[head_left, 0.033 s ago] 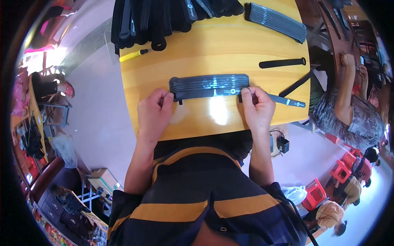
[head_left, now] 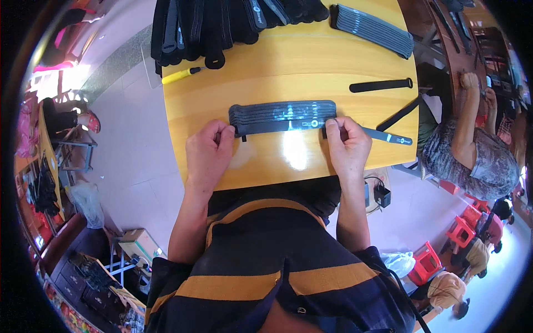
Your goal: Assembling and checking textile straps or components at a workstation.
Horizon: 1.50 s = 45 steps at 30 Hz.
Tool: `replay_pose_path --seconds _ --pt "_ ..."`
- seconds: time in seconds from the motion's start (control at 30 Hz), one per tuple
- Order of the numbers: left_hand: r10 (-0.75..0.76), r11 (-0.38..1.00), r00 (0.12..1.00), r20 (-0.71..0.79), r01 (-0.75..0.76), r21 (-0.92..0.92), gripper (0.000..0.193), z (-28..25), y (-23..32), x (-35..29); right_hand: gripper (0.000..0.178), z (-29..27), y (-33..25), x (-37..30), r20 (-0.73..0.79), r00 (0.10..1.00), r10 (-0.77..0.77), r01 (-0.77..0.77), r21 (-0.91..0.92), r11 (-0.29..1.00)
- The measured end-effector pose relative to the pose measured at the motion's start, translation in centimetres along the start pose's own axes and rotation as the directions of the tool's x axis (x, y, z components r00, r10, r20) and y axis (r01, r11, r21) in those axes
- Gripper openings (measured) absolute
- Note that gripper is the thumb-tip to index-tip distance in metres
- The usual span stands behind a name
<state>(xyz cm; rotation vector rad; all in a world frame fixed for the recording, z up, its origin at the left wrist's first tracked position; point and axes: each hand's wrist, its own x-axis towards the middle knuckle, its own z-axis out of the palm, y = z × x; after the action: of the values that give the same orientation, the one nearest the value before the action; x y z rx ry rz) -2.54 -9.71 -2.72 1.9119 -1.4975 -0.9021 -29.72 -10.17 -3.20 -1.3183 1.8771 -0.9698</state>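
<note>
A fanned row of dark grey straps lies on the yellow wooden table before me, each strap overlapping the one behind it. My left hand pinches the left end of the nearest strap between thumb and forefinger. At its right end, the thumb and fingers of my right hand are closed on the same strap. Small dark tabs stick out below the row near both ends. A single grey strap pokes out beyond my right hand, partly hidden by it.
Loose black straps lie at the right, one of them slanting at the table edge. Farther back are another fanned row, a black strap pile and a yellow-handled tool. A seated person works at the right.
</note>
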Motion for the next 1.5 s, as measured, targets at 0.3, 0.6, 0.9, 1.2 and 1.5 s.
replay_pose_path --seconds 0.3,0.6,0.9,1.2,1.5 --pt "0.017 0.998 0.999 -0.03 -0.015 0.058 0.021 0.0 -0.4 -0.1 0.021 0.4 0.5 0.2 -0.012 0.998 -0.063 0.061 -0.117 0.991" --pt "0.056 0.994 0.997 -0.051 -0.051 0.1 0.02 0.6 -0.6 0.1 0.022 0.2 0.3 0.3 -0.029 0.996 -0.084 0.078 -0.186 0.98" --pt "0.11 0.979 0.994 -0.004 -0.108 0.172 0.022 0.3 -0.5 0.4 0.022 0.2 0.0 0.4 -0.02 0.994 -0.106 0.098 -0.245 0.965" --pt "0.109 0.952 0.992 0.062 -0.122 0.281 0.025 -0.2 -0.5 0.7 0.026 0.2 -0.6 0.4 0.004 0.989 -0.151 0.137 -0.449 0.883" --pt "0.116 0.95 0.992 0.055 -0.127 0.286 0.026 -0.1 -1.1 0.9 0.015 -1.1 -2.0 -0.7 -0.088 0.936 -0.34 0.273 -0.426 0.863"
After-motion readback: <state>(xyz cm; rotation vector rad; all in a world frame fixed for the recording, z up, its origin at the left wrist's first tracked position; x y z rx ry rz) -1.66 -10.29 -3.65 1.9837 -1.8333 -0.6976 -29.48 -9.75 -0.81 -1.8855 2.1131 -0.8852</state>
